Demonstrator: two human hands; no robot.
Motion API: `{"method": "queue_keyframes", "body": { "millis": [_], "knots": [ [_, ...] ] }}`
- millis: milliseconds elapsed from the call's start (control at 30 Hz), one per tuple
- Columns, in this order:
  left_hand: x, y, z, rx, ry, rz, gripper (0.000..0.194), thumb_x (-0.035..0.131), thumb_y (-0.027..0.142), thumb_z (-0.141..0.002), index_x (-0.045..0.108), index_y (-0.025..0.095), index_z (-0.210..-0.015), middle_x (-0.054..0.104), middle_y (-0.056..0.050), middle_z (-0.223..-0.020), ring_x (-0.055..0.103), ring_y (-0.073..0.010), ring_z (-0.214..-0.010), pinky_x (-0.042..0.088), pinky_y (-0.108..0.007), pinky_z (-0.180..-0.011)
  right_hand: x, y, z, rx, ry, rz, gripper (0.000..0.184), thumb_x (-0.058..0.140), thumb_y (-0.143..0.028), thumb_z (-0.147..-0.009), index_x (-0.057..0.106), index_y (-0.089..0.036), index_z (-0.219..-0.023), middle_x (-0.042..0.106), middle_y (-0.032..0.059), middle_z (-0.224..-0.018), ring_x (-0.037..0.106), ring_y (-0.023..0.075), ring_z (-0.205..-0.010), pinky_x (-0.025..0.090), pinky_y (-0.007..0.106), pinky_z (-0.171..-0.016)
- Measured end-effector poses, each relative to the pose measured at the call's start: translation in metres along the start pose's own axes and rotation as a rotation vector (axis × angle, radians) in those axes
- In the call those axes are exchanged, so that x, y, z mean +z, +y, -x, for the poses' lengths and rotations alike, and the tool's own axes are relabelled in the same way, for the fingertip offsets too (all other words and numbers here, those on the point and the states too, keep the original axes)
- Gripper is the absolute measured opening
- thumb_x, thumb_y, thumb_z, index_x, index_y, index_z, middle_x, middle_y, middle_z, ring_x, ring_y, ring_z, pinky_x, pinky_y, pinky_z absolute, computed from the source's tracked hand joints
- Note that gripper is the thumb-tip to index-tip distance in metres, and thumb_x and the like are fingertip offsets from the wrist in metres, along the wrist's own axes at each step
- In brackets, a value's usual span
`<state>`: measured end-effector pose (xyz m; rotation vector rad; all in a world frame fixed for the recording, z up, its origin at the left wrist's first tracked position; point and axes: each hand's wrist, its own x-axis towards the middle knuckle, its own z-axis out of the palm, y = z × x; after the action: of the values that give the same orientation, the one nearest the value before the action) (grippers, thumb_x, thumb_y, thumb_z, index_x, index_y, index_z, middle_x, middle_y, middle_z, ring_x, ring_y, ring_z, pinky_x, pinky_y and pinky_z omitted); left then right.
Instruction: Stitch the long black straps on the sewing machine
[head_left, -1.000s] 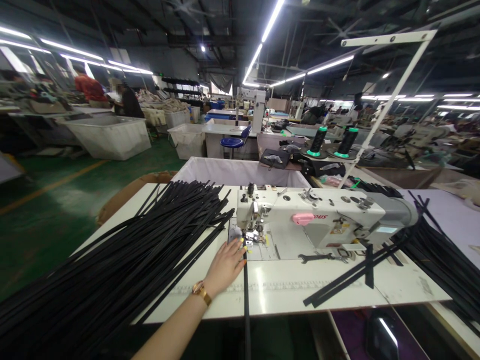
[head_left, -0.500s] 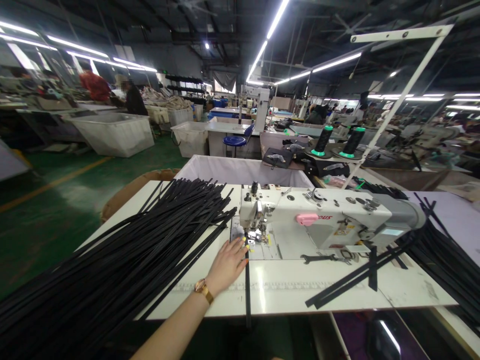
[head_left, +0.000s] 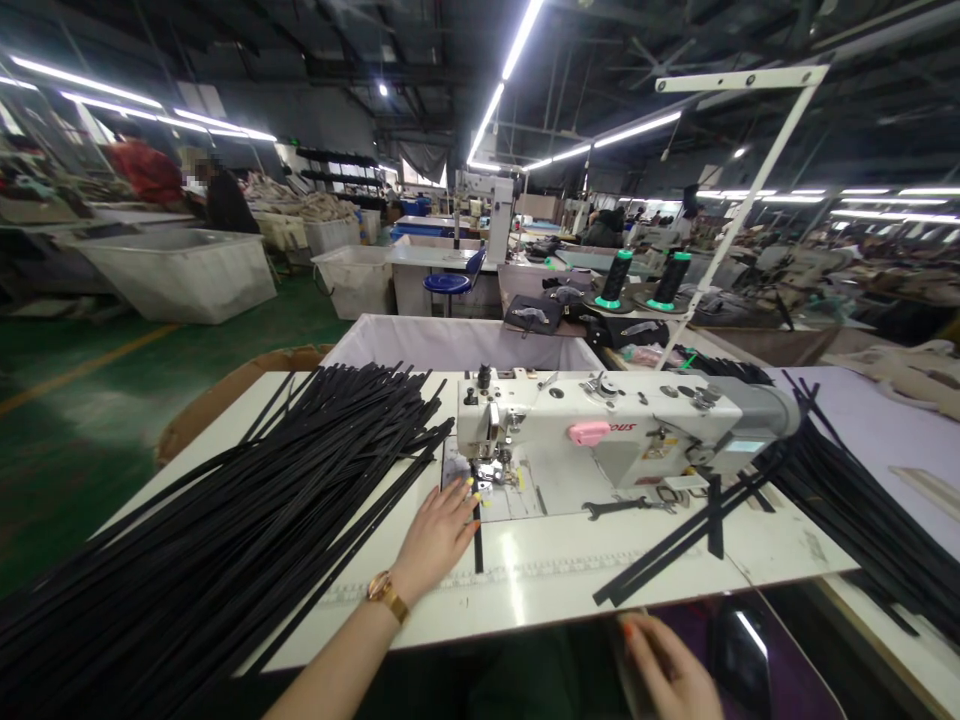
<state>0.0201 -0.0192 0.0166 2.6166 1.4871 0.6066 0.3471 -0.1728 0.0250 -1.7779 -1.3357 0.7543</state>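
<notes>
My left hand point(head_left: 437, 535) lies flat with fingers stretched out on the white sewing table point(head_left: 555, 585), fingertips beside a narrow black strap point(head_left: 478, 535) that runs under the presser foot point(head_left: 491, 470) of the white sewing machine point(head_left: 615, 440). The strap's near end lies on the table short of the front edge. My right hand point(head_left: 667, 665) shows at the bottom below the table edge, fingers loosely curled with nothing visible in them. A big pile of long black straps point(head_left: 247, 520) lies to the left of my left hand.
More black straps point(head_left: 847, 510) lie to the right of the machine, with two crossed ones point(head_left: 675, 550) and a wrench point(head_left: 619, 508) in front of it. A white cloth bin point(head_left: 457, 345) stands behind the table. Thread cones point(head_left: 615, 280), bins and other people fill the background.
The strap's tail has moved up toward the needle and no longer hangs over the table's front edge. My right hand has come into view at the bottom. The left hand has stayed by the presser foot.
</notes>
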Motion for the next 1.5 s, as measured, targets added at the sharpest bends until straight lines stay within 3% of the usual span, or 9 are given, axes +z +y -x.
{"method": "queue_keyframes", "body": {
  "millis": [100, 200, 300, 367, 433, 567, 767, 1200, 1500],
  "knots": [
    [0.000, 0.000, 0.000, 0.003, -0.009, -0.005, 0.040, 0.040, 0.036, -0.099, 0.052, 0.023, -0.135, 0.046, -0.008, -0.147, 0.038, -0.0275, -0.138, 0.033, -0.055, -0.113, -0.059, 0.019, -0.032, -0.015, 0.219, 0.283, 0.040, 0.055, -0.056, -0.081, 0.070, -0.021, -0.096, 0.075, 0.0100, -0.100, 0.070, 0.0259, -0.091, 0.054, 0.031, -0.079],
    [0.001, -0.001, 0.000, 0.006, -0.006, -0.006, 0.041, 0.039, 0.036, -0.099, 0.052, 0.023, -0.135, 0.046, -0.007, -0.147, 0.038, -0.0274, -0.138, 0.033, -0.055, -0.113, -0.092, 0.023, -0.053, -0.085, 0.217, 0.663, 0.039, 0.044, -0.044, -0.091, 0.062, -0.024, -0.119, 0.068, 0.0087, -0.119, 0.071, 0.0256, -0.091, 0.054, 0.032, -0.068],
    [0.001, -0.001, 0.000, 0.009, -0.006, -0.010, 0.041, 0.039, 0.035, -0.099, 0.051, 0.023, -0.135, 0.046, -0.007, -0.147, 0.038, -0.0272, -0.138, 0.033, -0.054, -0.113, -0.098, 0.019, -0.068, -0.135, 0.114, 1.018, 0.045, 0.032, -0.024, -0.096, 0.045, -0.026, -0.139, 0.063, 0.0087, -0.124, 0.071, 0.0189, -0.066, 0.044, 0.028, -0.046],
    [0.002, -0.001, 0.000, 0.009, -0.010, -0.014, 0.041, 0.039, 0.035, -0.099, 0.051, 0.022, -0.135, 0.046, -0.008, -0.147, 0.038, -0.0272, -0.138, 0.033, -0.054, -0.113, -0.095, 0.016, -0.077, -0.210, 0.059, 1.160, 0.055, 0.026, -0.008, -0.093, 0.039, -0.025, -0.143, 0.064, 0.0099, -0.120, 0.069, 0.0157, -0.061, 0.040, 0.027, -0.043],
    [0.003, -0.002, -0.001, 0.009, -0.009, -0.014, 0.040, 0.039, 0.034, -0.099, 0.051, 0.022, -0.135, 0.046, -0.008, -0.147, 0.039, -0.0274, -0.138, 0.033, -0.055, -0.113, -0.092, 0.017, -0.087, -0.291, 0.027, 1.239, 0.062, 0.023, 0.002, -0.088, 0.043, -0.023, -0.141, 0.065, 0.0102, -0.118, 0.070, 0.0144, -0.062, 0.042, 0.025, -0.046],
    [0.005, -0.004, 0.000, 0.009, 0.004, -0.008, 0.039, 0.041, 0.033, -0.098, 0.052, 0.022, -0.133, 0.048, -0.007, -0.146, 0.040, -0.0275, -0.137, 0.034, -0.055, -0.112, -0.089, 0.025, -0.106, -0.413, -0.048, 1.331, 0.056, 0.029, 0.007, -0.084, 0.058, -0.018, -0.125, 0.064, 0.0110, -0.122, 0.073, 0.0168, -0.071, 0.052, 0.024, -0.054],
    [0.006, -0.005, 0.000, 0.016, 0.020, -0.011, 0.039, 0.045, 0.031, -0.096, 0.052, 0.022, -0.133, 0.049, -0.007, -0.145, 0.040, -0.0279, -0.136, 0.035, -0.055, -0.111, -0.084, 0.028, -0.124, -0.513, -0.055, 1.388, 0.052, 0.033, 0.005, -0.083, 0.059, -0.014, -0.123, 0.066, 0.0123, -0.121, 0.073, 0.0174, -0.072, 0.058, 0.025, -0.060],
    [0.005, -0.003, 0.000, 0.012, 0.023, -0.026, 0.038, 0.044, 0.031, -0.096, 0.053, 0.020, -0.132, 0.050, -0.008, -0.144, 0.041, -0.0280, -0.136, 0.036, -0.054, -0.111, -0.080, 0.005, -0.142, -0.524, -0.191, 1.407, 0.047, 0.030, 0.005, -0.084, 0.061, -0.012, -0.116, 0.068, 0.0139, -0.109, 0.073, 0.0219, -0.074, 0.057, 0.029, -0.061],
    [0.005, -0.004, -0.003, 0.004, 0.019, -0.025, 0.038, 0.047, 0.030, -0.095, 0.054, 0.021, -0.131, 0.051, -0.009, -0.143, 0.042, -0.0284, -0.135, 0.036, -0.055, -0.111, -0.085, -0.008, -0.142, -0.527, -0.152, 1.270, 0.042, 0.033, 0.000, -0.085, 0.062, -0.016, -0.112, 0.068, 0.0133, -0.113, 0.074, 0.0231, -0.080, 0.058, 0.031, -0.062]
  ]
}}
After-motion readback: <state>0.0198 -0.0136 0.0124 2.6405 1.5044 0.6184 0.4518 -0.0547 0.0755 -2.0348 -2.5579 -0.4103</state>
